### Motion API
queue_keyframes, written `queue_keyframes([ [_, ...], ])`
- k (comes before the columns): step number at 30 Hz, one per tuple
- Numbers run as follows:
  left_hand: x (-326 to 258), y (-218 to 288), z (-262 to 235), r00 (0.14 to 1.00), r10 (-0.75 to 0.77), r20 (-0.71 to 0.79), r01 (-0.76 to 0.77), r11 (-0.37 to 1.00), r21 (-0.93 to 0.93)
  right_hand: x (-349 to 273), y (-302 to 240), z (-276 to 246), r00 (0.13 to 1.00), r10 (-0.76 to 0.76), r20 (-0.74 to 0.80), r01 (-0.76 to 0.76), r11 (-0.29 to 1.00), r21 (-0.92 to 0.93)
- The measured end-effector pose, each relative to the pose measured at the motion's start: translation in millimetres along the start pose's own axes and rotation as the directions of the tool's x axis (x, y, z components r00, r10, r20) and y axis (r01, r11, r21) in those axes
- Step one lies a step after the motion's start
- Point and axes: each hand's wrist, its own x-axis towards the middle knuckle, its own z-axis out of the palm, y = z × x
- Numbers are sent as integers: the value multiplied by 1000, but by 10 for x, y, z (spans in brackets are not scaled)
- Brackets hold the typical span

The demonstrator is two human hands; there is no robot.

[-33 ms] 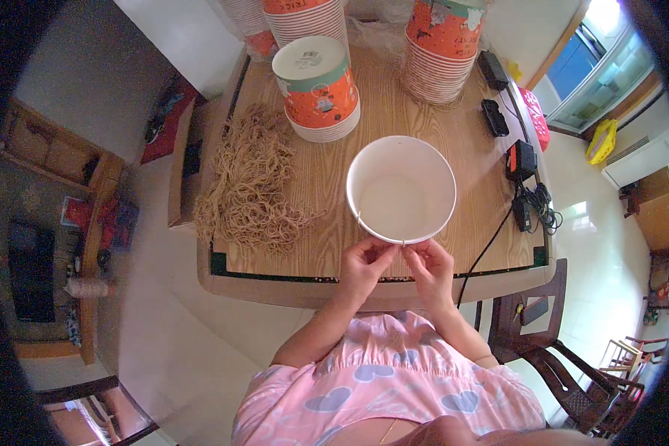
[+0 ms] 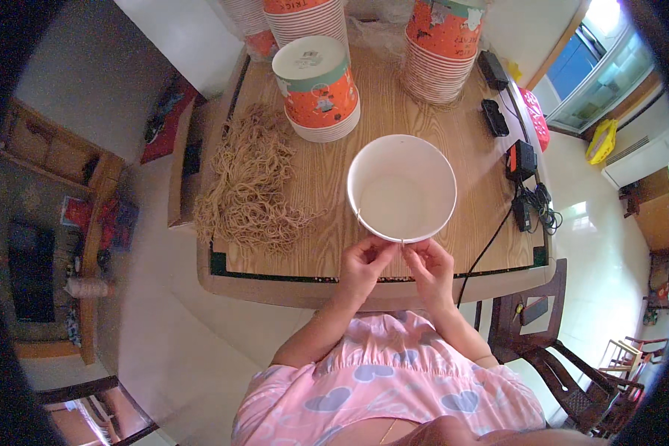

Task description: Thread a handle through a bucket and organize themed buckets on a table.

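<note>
A white paper bucket (image 2: 401,186) stands with its mouth up near the table's front edge. A thin tan cord (image 2: 403,242) crosses its near rim, and a short piece of cord shows inside the wall at the left. My left hand (image 2: 366,266) is closed in a pinch just below the near rim. Close beside it, my right hand (image 2: 431,269) pinches too, thumb and finger at the same spot. Both hold the cord against the bucket's outer side, though the fingers hide most of it. A tangled heap of tan cords (image 2: 256,186) lies to the left.
Behind stand upside-down orange and green paper buckets (image 2: 320,93), with more stacks at the back left and a tall stack (image 2: 440,59) at the back right. Black adapters (image 2: 522,161) and cables line the right edge. A dark wooden chair (image 2: 531,316) stands at right.
</note>
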Motion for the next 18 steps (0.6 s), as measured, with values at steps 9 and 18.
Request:
queue_keyframes([
  [9, 32, 136, 12, 994, -105, 36, 104, 994, 30, 16, 65, -108, 989, 118, 93, -127, 988, 90],
  [18, 42, 60, 25, 988, -143, 58, 149, 982, -118, 17, 68, -45, 997, 27, 74, -38, 986, 161],
])
